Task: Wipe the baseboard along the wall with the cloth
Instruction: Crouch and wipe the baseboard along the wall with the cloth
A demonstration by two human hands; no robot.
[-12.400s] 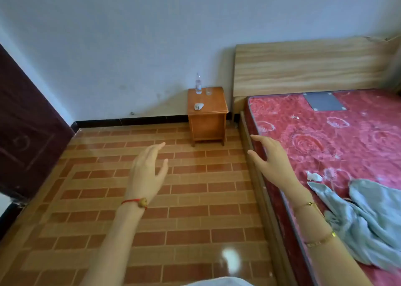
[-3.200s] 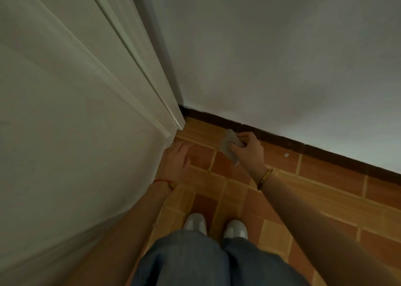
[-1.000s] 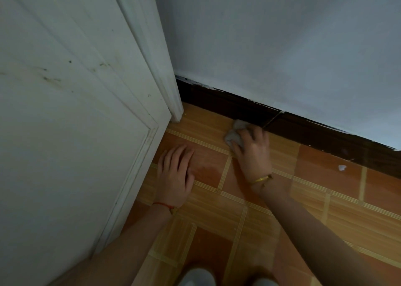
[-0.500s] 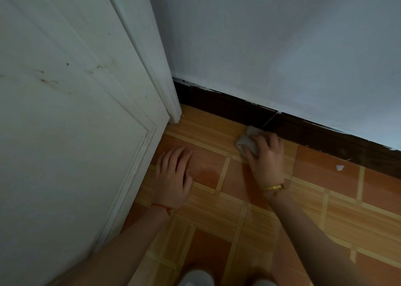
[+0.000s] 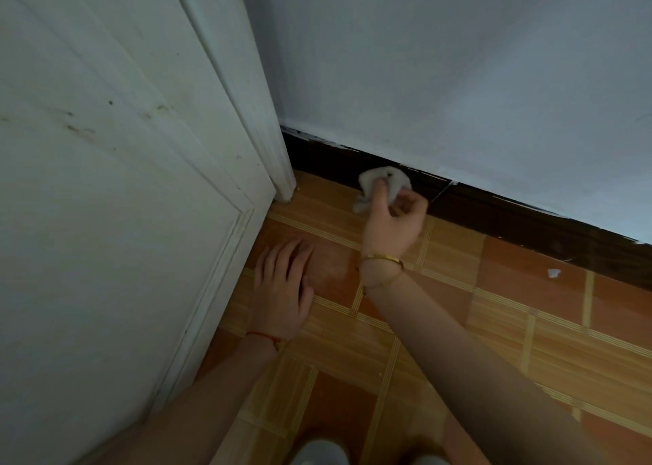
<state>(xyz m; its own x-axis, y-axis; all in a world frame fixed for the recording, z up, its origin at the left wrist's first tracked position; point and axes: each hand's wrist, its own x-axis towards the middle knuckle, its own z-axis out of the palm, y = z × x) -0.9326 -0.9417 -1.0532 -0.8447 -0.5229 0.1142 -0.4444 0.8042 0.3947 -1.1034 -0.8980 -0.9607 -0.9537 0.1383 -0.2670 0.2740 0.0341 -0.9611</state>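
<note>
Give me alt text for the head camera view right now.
A person's right hand holds a crumpled white cloth against the dark baseboard near a white door frame. The left hand rests flat on the tiled floor.

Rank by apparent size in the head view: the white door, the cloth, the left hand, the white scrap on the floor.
1. White door, by far the largest.
2. Left hand, though it lies nearer the camera than the cloth.
3. Cloth, partly hidden by the right hand's fingers.
4. White scrap, smallest.
</note>
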